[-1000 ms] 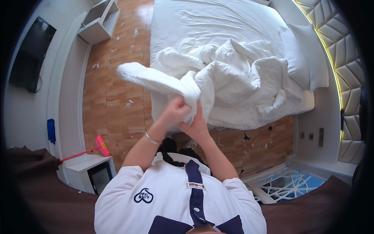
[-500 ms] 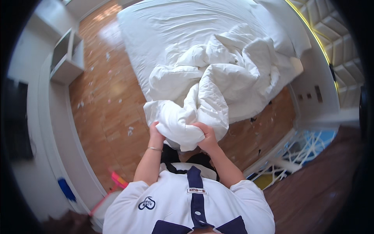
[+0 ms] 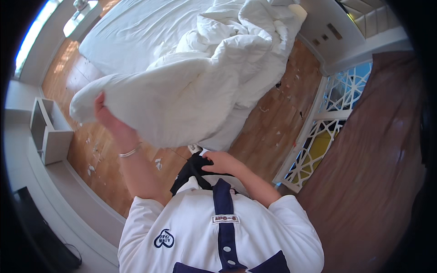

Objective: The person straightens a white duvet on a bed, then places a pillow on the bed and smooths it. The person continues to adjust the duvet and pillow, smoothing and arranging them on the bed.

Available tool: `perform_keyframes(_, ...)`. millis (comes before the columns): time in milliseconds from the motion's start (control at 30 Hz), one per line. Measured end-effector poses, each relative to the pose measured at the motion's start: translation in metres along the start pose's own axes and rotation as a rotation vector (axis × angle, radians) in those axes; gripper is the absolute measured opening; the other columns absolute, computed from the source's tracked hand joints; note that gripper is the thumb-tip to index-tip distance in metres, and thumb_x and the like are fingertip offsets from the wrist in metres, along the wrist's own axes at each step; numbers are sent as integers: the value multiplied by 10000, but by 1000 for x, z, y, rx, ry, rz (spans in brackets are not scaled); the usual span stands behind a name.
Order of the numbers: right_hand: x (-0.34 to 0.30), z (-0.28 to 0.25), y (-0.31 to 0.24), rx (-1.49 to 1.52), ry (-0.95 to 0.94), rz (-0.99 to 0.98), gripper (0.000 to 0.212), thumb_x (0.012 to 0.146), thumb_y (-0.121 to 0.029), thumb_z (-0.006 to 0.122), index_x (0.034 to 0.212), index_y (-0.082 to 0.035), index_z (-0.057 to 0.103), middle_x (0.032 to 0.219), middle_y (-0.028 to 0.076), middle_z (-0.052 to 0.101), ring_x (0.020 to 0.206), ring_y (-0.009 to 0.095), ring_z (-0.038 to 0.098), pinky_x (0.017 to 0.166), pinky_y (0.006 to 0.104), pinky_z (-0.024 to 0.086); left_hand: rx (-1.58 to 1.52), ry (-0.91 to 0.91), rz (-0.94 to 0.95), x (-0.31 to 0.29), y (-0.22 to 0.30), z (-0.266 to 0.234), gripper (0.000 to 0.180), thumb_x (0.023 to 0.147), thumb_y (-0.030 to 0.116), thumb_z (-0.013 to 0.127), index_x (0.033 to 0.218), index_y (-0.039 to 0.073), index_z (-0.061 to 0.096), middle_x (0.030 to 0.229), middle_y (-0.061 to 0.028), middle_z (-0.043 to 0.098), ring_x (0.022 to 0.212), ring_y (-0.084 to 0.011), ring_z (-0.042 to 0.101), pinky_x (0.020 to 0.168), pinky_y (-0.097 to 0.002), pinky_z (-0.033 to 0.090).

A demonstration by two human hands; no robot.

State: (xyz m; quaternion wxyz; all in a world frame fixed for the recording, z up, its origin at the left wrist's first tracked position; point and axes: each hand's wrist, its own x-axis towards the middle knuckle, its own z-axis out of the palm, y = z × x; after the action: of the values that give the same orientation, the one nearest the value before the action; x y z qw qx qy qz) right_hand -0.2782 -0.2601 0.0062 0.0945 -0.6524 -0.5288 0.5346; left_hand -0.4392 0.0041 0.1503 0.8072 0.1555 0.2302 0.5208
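A white duvet [image 3: 164, 100] lies bunched on the bed, and its near part is spread out and hangs over the bed's near side. My left hand [image 3: 109, 118], with a bracelet at the wrist, is raised at the left and grips the duvet's edge; most of its fingers are hidden by the cloth. In front of my waist, by my black trousers, my right hand [image 3: 220, 163] is off the duvet. Its fingers are loosely bent and apart, with nothing in them.
The bed's white sheet [image 3: 123, 36] shows beyond the duvet. Scraps lie on the wooden floor [image 3: 268, 132]. A white cabinet [image 3: 57, 134] stands at the left, a dark screen [image 3: 38, 227] below it. A white lattice panel [image 3: 314, 150] and brown curtain [image 3: 359, 182] are at the right.
My left hand has swung outward to the left, carrying the duvet's edge and spreading it. My right hand has let go of the duvet and come back near my waist. The view has shifted.
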Motion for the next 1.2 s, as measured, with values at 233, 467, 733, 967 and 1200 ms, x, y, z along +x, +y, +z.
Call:
perform_keyframes(233,-21,24,-16,582,466,-36,743,738,-309,707,1315,-21,340,1260,205,467,1143,298,496,935,379,409,62,28,-401,-65,-130,54,393,857,313,560,1110,13,528,1065,-127,599,948,-274,581,858,-419,463)
perform_keyframes(467,-18,51,4,610,1205,-185,480,711,-122,684,1150,-16,522,1144,168,568,1058,257,556,875,349,435,15,-174,-694,-161,-173,58,444,895,305,549,1253,70,432,1211,-77,516,1135,-235,472,970,-399,375)
perform_keyframes(733,-90,-37,-19,598,1509,-179,257,637,58,582,885,0,608,814,150,630,794,249,623,712,308,461,90,-300,-567,-164,-104,-34,727,857,532,482,1376,69,274,1405,-122,330,1278,-288,331,1033,-460,269)
perform_keyframes(967,-26,-15,-187,-163,1095,-570,177,612,-28,569,774,-99,564,802,83,589,850,271,558,798,410,407,535,-223,-654,-128,-135,-119,539,920,402,440,1302,36,339,1297,-113,411,1205,-234,395,1014,-389,317)
perform_keyframes(1200,28,47,-177,307,1434,-482,193,756,-150,618,926,-81,559,1009,93,581,938,308,549,855,396,404,77,-192,-467,-23,14,-46,497,933,390,384,1218,-10,462,1220,-161,517,1140,-313,481,979,-458,374)
